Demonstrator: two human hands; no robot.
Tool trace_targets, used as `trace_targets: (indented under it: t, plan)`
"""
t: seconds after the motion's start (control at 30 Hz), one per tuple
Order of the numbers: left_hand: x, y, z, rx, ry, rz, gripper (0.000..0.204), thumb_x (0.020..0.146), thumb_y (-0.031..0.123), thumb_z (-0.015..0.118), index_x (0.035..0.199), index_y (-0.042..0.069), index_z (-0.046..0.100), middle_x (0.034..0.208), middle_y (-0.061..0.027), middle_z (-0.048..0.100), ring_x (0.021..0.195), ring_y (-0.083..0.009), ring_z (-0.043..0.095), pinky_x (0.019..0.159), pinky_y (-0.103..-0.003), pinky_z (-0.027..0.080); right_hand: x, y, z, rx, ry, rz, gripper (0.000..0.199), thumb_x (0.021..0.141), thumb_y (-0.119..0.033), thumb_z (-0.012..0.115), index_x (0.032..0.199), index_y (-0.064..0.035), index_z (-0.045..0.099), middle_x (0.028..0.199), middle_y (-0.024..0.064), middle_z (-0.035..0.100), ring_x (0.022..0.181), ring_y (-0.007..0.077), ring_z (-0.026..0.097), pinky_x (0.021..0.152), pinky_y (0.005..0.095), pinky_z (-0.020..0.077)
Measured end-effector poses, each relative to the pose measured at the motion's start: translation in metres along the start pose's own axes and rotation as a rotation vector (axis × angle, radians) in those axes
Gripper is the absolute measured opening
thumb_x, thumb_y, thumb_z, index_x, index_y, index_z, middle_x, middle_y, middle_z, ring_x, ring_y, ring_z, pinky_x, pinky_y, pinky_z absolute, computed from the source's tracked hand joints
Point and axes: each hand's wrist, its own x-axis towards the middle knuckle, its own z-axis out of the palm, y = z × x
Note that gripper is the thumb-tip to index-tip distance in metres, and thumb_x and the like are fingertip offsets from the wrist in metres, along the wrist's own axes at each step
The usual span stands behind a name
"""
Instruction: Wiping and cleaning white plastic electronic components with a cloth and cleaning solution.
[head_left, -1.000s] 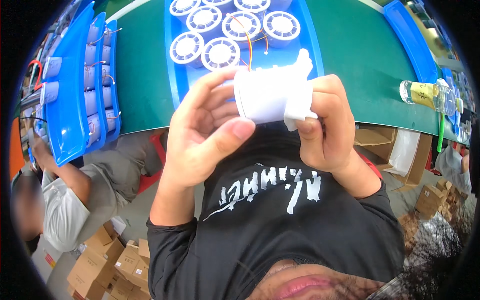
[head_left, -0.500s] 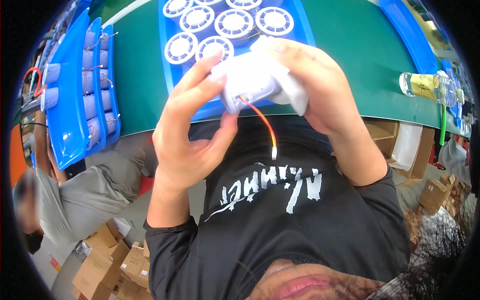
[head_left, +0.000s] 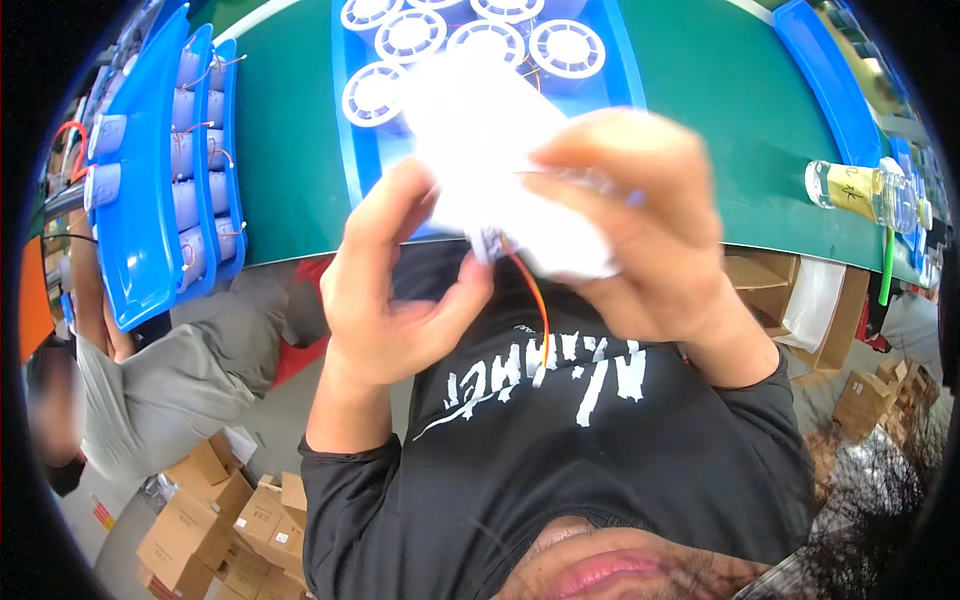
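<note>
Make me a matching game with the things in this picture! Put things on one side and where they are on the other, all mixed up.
Things:
1. white part with wires
2. clear bottle
3. cardboard boxes
4. round white fans

Places:
A. on the floor, lower left
B. in the blue tray at the top middle
C. held between the left hand and right hand
D. lying on the green table, far right

Pairs: 1-C, 2-D, 3-A, 4-B

I work at a factory assembly bench: green table (head_left: pixel 290 130), blue trays (head_left: pixel 150 210) of wired cylindrical parts (head_left: pixel 190 150), stacked cardboard boxes (head_left: pixel 215 520) below.
</note>
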Motion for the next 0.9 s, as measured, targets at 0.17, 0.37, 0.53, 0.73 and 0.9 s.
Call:
trace_targets:
  t: [0.17,0.37,0.53,0.73,0.9]
  plan:
    - [0.015,-0.002,0.004,-0.027,0.013,-0.004,0.061,0.067,-0.013,0.066,0.125,-0.007,0.05,0.118,-0.0213,0.061,0.111,-0.0311,0.061,0.094,-0.036,0.049,-0.027,0.011,-0.006,0.566,0.117,0.809,0.032,0.097,-0.024,0.052,0.113,0.0026,0.061,0.097,0.0081,0.064,0.085,0.0151,0.059,0.074,0.0261,0.0445]
    - [0.038,-0.007,0.007,0.472,-0.3,0.065,0.056,0.066,-0.008,0.066,0.121,0.003,0.058,0.123,-0.0158,0.06,0.114,-0.0331,0.058,0.096,-0.039,0.046,-0.048,0.01,-0.013,1.103,0.662,1.186,0.043,0.093,-0.022,0.056,0.126,0.0037,0.052,0.105,0.0055,0.062,0.088,0.0091,0.057,0.073,0.0215,0.043]
    - [0.056,-0.02,0.023,0.624,-0.323,0.113,0.051,0.072,0.004,0.069,0.123,0.009,0.059,0.123,-0.0106,0.061,0.118,-0.031,0.052,0.1,-0.04,0.039,-0.068,0.014,-0.019,1.107,0.6,1.161,0.046,0.093,-0.026,0.054,0.129,0.0029,0.05,0.117,0.0086,0.061,0.106,0.0147,0.058,0.085,0.0271,0.0459]
    - [0.062,-0.022,0.038,0.699,-0.155,0.166,0.048,0.073,0.006,0.067,0.12,0.009,0.058,0.123,-0.011,0.058,0.116,-0.0303,0.05,0.098,-0.041,0.038,-0.058,0.009,-0.018,0.315,0.318,0.783,0.024,0.096,-0.019,0.056,0.109,0.0002,0.061,0.092,0.0014,0.061,0.085,0.0072,0.053,0.075,0.0216,0.0414]
    - [0.032,0.003,0.039,-0.14,-0.538,-0.106,0.035,0.077,0.016,0.073,0.107,0.0,0.062,0.101,-0.0144,0.065,0.1,-0.0306,0.062,0.086,-0.036,0.048,-0.041,-0.012,-0.027,0.954,0.526,1.006,0.028,0.094,-0.017,0.059,0.115,0.0009,0.059,0.096,0.0014,0.063,0.083,0.0064,0.057,0.071,0.0197,0.0429]
